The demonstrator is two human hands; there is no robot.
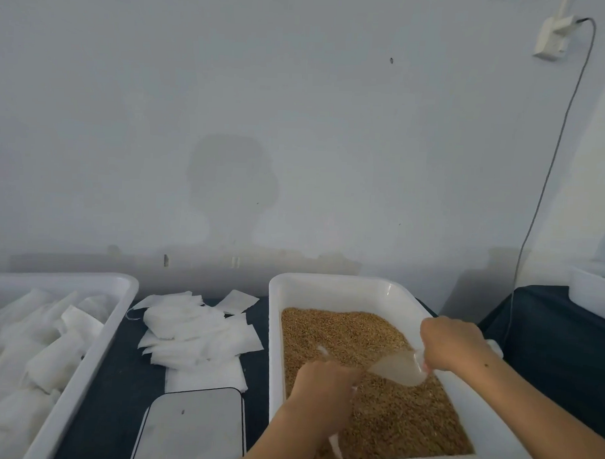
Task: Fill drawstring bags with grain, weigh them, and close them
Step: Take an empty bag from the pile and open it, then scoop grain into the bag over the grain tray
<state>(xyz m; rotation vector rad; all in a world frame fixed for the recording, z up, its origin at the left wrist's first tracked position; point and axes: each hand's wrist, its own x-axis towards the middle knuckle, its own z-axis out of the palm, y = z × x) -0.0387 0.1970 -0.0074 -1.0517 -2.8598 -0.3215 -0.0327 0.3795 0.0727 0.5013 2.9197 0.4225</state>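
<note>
**Op:** Nearest me in the head view are both forearms, reaching over the white grain tub (pixel 273 331). Left hand (pixel 323 381) has its grip pinched on the mouth of a thin white drawstring bag (pixel 336 448), which hangs down over the grain (pixel 384 414). Right hand (pixel 456 348) is clamped round the handle of a clear plastic scoop (pixel 401 368), whose lip points toward the bag's opening.

**Sup:** So which step is that?

**Op:** Filling, I'd judge. The scoop sits just above the grain, close beside the left hand. How much it carries, I can't tell; it is see-through and blurred.

**Sup:** And what comes after?

**Op:** Tipping the scoop into the mouth while the left grip keeps it spread, or grain spills back. Then the bag goes onto the flat scale (pixel 193 428), just left of the tub on the dark desk (pixel 110 394).

**Sup:** Supplies?

**Op:** Empty bags (pixel 194 332) lie heaped behind the scale. Farther left, a second white tray (pixel 94 352) holds what look like finished bags (pixel 54 361).
</note>
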